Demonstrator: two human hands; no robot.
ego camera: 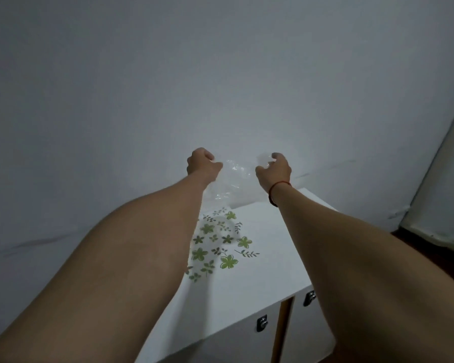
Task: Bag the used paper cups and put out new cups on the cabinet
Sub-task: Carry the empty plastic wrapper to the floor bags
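The person's left hand [203, 163] and right hand [274, 170] each gripped the top edge of a crumpled clear plastic bag [233, 176], the left at its 10 o'clock and the right at its 2 o'clock, holding it up before the pale wall [220, 74]. The bag hung toward 6 o'clock over the flat white cabinet [268, 258]. A green flower-and-leaf print [220, 247] showed there, though whether it was on paper cups inside the bag or on the cabinet top could not be told.
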